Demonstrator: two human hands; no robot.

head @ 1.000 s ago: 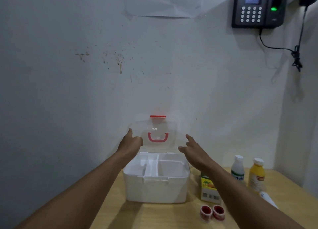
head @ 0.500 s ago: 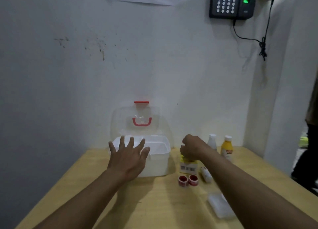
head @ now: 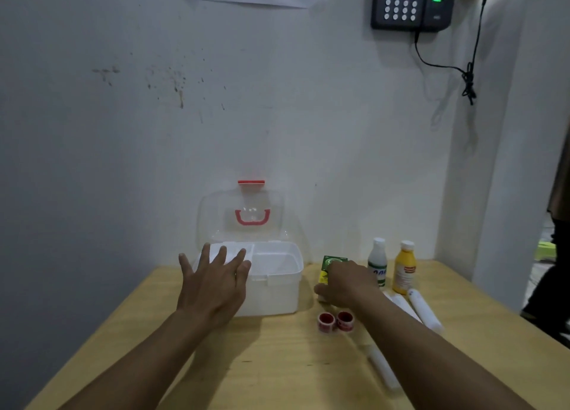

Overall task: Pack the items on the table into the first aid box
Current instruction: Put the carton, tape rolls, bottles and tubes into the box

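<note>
We see a wooden desk (head: 277,363) that stands against a white wall (head: 216,116). At the back of the desk is the white first aid box (head: 274,289), and its clear lid (head: 243,215) is raised upright against the wall, with a red handle (head: 252,217) on it. Inside the box we can see a white tray with compartments. Our left hand (head: 214,283) is in front of the left part of the box, flat and with the fingers spread, and it holds nothing. Our right hand (head: 345,284) is to the right of the box, and its fingers are closed around a small green and yellow carton (head: 331,266) that stands on the desk. Behind this hand stand a white bottle (head: 378,263) and a yellow bottle (head: 404,269), both upright and side by side. Near them two white tubes (head: 421,309) lie on the desk. A flat clear packet (head: 384,368) lies nearer to us, beside the right forearm. Two small red tape rolls (head: 335,320) lie touching each other, just in front of the carton. High on the wall hangs a black keypad device (head: 411,2).
</note>
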